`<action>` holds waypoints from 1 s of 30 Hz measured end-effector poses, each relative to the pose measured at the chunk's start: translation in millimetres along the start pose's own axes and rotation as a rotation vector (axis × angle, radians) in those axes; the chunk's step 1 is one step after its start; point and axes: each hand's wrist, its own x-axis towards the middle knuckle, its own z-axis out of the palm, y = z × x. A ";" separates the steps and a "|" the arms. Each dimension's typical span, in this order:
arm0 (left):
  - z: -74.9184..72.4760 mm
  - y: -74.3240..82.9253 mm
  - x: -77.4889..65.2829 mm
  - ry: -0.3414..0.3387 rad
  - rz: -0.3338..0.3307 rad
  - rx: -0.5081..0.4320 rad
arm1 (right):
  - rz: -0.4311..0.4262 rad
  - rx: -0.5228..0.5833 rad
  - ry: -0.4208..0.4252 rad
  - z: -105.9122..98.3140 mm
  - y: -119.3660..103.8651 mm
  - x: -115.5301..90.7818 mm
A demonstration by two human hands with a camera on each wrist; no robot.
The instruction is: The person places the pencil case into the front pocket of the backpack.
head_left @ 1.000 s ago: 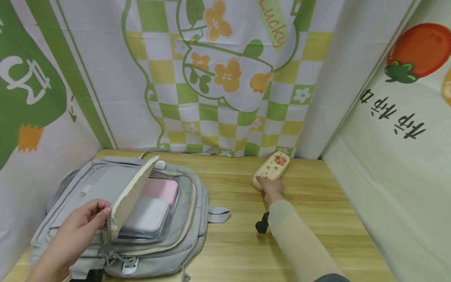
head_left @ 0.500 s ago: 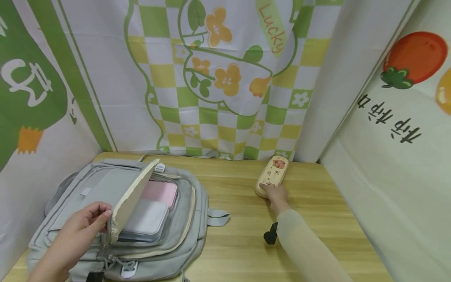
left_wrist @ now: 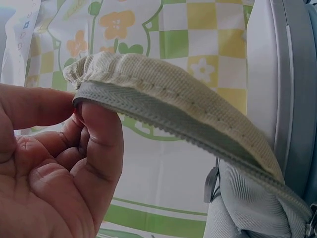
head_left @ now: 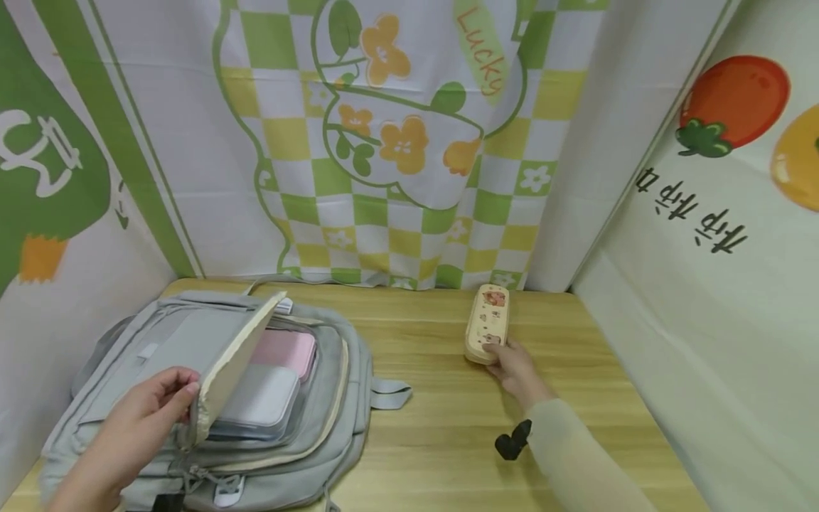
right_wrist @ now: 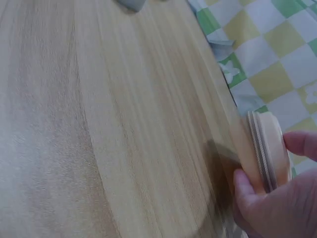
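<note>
A grey backpack (head_left: 348, 419) lies on the left with its front pocket unzipped. My left hand (head_left: 137, 423) pinches the edge of the pocket flap (head_left: 239, 355) between thumb and fingertips and holds it up. In the left wrist view the flap's zipper edge (left_wrist: 188, 139) runs from those fingers to the bag. Inside the pocket lie a pink flat case (head_left: 286, 350) and a white flat case (head_left: 259, 395). On the right, my right hand (head_left: 521, 373) grips the near end of a cream pencil case (head_left: 488, 320) with printed pictures. Its zipper side shows in the right wrist view, a shadow beside it.
The wooden table (head_left: 422, 455) stretches between backpack and pencil case. A grey strap loop (head_left: 390, 395) sticks out from the bag's right side. Behind hangs a checkered curtain (head_left: 397, 213), and printed cloth walls stand left and right.
The right hand has drawn the pencil case slightly nearer, and the case has turned more upright in view. The left hand keeps holding the flap raised.
</note>
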 end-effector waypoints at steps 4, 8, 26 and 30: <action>-1.1 -3.8 -0.2 -0.002 -0.003 0.007 | 0.046 0.156 -0.094 -1.9 -4.0 -6.7; -1.3 -1.4 -0.6 -0.003 -0.017 0.012 | 0.083 0.241 -0.099 -5.3 -5.2 -12.2; -0.8 3.4 -0.1 -0.017 -0.025 -0.009 | -0.100 -0.051 -0.092 -14.4 -2.0 -37.6; -0.4 2.9 0.6 -0.017 -0.027 -0.012 | -0.142 -0.066 -0.122 -7.9 -9.7 -47.6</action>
